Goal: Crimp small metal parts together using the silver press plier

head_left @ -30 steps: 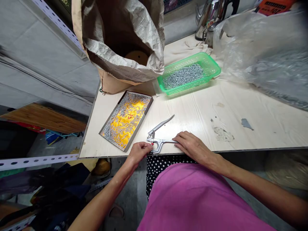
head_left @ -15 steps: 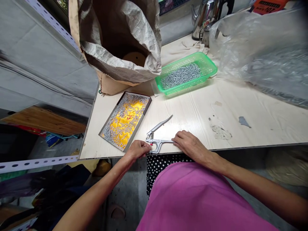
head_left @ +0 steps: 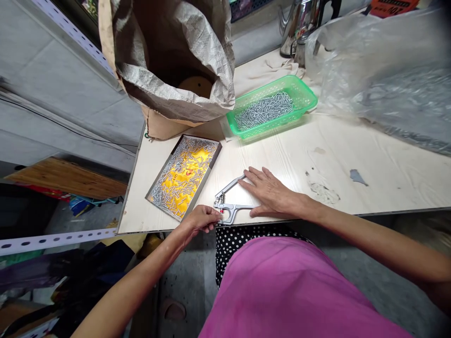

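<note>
A metal plier-like press tool (head_left: pixel 230 204) lies open at the near edge of the pale wooden table (head_left: pixel 334 155). My left hand (head_left: pixel 200 218) is pinched at the tool's jaws, fingers closed on something too small to make out. My right hand (head_left: pixel 269 191) rests over the tool's two handles, its fingers stretched toward the raised upper handle. A shallow tray with a yellow lining (head_left: pixel 184 175), strewn with small silver pieces, lies just left of the tool.
A green plastic basket (head_left: pixel 273 108) of silver pieces sits further back. A large open paper sack (head_left: pixel 169 61) stands at the back left. A clear plastic bag (head_left: pixel 384 75) fills the right side, with a metal kettle (head_left: pixel 299 23) behind it.
My right hand has lifted off the lower handle and reached forward, fingers now spread onto the upper handle. The left hand stays pinched at the jaws.
</note>
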The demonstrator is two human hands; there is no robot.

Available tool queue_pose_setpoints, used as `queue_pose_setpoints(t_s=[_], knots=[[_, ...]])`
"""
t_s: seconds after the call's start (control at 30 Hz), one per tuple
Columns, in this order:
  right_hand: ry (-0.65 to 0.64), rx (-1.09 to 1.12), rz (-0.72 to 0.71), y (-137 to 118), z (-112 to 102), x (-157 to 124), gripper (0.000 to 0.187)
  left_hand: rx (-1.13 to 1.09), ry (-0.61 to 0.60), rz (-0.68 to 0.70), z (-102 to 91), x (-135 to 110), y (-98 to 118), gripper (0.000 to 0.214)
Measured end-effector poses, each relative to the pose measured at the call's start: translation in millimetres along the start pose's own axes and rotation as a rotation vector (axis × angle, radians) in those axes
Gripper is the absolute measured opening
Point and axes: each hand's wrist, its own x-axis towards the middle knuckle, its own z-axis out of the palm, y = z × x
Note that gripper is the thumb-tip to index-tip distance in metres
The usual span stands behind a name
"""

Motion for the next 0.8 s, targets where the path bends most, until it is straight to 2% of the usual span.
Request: queue_pose_setpoints(t_s=[0.27, 0.63, 0.7, 0.8], knots=[[-0.044, -0.016, -0.017, 10.2, 3.0, 11.1, 0.109, -0.031, -0.011, -0.006, -1.3, 1.5, -1.4, 0.041], [-0.001, -0.036, 0.02, 0.5, 1.2, 6.7, 0.069, 0.032, 0.033, -0.02, 1.9, -1.2, -0.2, 0.037], [-0.011, -0.022, 0.042, -3.5, -0.7, 3.7, 0.061, 0.169, 0.093, 0.022, 3.8, -6.8, -0.7, 0.035], [-0.023, 0.003, 0.055, -8.7, -2.5, 0.3, 0.046, 0.552, 0.368, 0.265, 12.8, -20.4, -0.6, 0.03]])
